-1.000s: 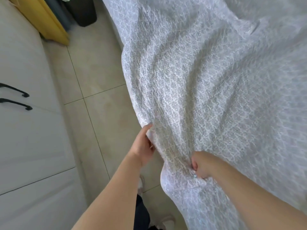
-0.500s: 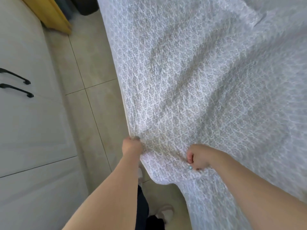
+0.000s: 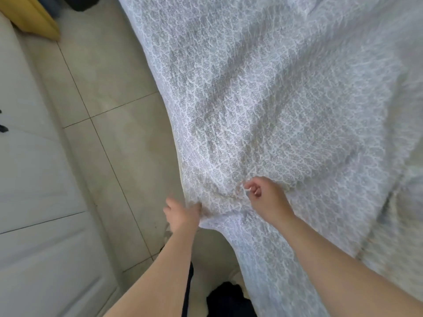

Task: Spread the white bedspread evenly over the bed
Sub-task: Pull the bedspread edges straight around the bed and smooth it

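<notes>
The white bedspread [image 3: 263, 106] with a grey floral print covers the bed and fills the right and top of the head view, with folds running toward its near corner. My left hand [image 3: 183, 213] grips the cloth's left edge near that corner. My right hand [image 3: 266, 197] rests on top of the cloth a little to the right, its fingers loosely curled and partly apart, with no cloth clearly pinched in them. The bed under the spread is hidden.
Beige floor tiles [image 3: 109, 138] run along the bed's left side. A white cabinet [image 3: 34, 202] with dark handles lines the far left. A yellow object [image 3: 34, 17] stands at the top left. My dark trousers and a shoe [image 3: 229, 298] show at the bottom.
The cloth has been pulled taut toward me and to the left, flattening its folds. My right hand has loosened its fist on the cloth; my left hand still holds the edge.
</notes>
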Tool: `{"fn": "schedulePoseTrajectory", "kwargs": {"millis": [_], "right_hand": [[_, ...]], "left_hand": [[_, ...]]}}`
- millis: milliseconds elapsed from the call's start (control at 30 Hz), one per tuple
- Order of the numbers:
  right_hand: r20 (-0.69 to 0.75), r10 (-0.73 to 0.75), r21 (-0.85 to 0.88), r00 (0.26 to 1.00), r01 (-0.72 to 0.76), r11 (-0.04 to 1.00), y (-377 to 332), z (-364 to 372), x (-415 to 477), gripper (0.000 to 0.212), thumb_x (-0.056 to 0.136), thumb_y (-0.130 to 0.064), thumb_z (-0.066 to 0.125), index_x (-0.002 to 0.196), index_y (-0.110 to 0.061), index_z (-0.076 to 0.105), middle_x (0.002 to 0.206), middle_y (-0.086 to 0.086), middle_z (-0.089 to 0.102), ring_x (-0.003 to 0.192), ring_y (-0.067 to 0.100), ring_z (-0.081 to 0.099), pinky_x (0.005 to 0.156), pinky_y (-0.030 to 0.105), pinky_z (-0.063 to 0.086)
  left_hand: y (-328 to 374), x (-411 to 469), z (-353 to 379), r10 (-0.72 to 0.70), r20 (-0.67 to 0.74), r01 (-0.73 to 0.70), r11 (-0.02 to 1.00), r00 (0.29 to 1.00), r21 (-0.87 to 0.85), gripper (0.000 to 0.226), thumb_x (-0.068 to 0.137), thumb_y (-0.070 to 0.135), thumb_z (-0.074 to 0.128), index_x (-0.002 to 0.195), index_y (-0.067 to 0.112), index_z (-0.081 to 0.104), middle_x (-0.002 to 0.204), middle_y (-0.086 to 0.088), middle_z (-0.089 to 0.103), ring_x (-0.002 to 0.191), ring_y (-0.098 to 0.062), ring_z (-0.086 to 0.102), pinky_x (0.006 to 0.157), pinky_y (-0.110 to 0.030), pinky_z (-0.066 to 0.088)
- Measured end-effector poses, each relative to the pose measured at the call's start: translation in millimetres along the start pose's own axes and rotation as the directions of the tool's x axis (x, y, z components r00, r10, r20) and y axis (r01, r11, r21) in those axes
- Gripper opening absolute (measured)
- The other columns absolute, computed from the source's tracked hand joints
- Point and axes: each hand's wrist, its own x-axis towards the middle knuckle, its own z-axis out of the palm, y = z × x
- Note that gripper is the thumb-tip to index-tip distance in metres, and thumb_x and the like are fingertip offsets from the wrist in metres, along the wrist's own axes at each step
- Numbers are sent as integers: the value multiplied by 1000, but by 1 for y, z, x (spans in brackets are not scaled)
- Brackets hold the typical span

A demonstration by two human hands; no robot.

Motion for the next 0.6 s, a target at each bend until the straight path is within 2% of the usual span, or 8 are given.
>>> {"fn": "schedulePoseTrajectory", "kwargs": {"millis": [67,100,167,233,300,367,467,600], "right_hand": [[-137,-9,52,991,16,999,16,-1,-17,6,92,-19,56,86,-19,57,72,-2,57,62,18,55,58,34,49],[-146,4,89,989,9,996,26,-1,-26,9,93,-21,55,85,-17,55,69,-1,56,59,18,53,56,35,47],[-72,27,79,997,-21,997,55,-1,-44,10,93,-24,53,86,-17,53,70,-3,55,60,16,52,58,35,46],[65,45,-16,997,-44,999,87,-1,-64,11,93,-28,53,88,-18,54,76,-4,58,69,17,57,66,36,50],[196,36,-115,980,-14,993,119,-4,-86,12,93,-30,53,91,-18,55,85,-5,57,79,16,57,74,36,50],[231,8,-135,973,24,990,136,-11,-100,11,94,-29,53,97,-19,55,92,-6,57,86,13,57,77,32,50],[172,-75,-147,982,101,984,132,-31,-114,12,95,-27,51,101,-18,57,95,-5,59,87,17,59,78,36,53],[129,-205,-131,970,221,966,100,-57,-141,15,96,-25,48,102,-16,59,96,-2,63,83,19,62,77,41,55]], "left_hand": [[-12,-17,14,94,-84,-98,994,992,-53,66,83,21,69,136,13,30,136,-13,37,114,-32,50,88,-43,45],[-19,-25,22,116,-96,-124,988,989,-86,61,85,21,68,133,12,32,134,-13,38,110,-32,51,87,-43,46],[-35,-43,39,114,-97,-126,983,989,-132,54,88,23,63,130,10,33,132,-14,37,107,-33,52,87,-44,46],[-54,-60,54,114,-89,-125,984,989,-126,48,91,24,60,130,10,35,132,-13,37,104,-30,53,87,-43,47],[-73,-84,68,145,-44,-149,985,988,-83,36,93,25,57,124,14,42,128,-7,43,95,-22,55,82,-40,50],[-86,-107,79,259,39,-259,966,965,-13,22,95,27,53,115,19,51,118,-2,54,86,-13,56,73,-32,52],[-87,-145,82,443,129,-457,882,887,112,13,96,28,50,107,24,55,105,5,60,81,-9,58,64,-29,50],[-79,-197,66,555,148,-573,773,819,272,15,94,28,47,106,24,55,95,11,57,75,-17,61,61,-30,48]]}}
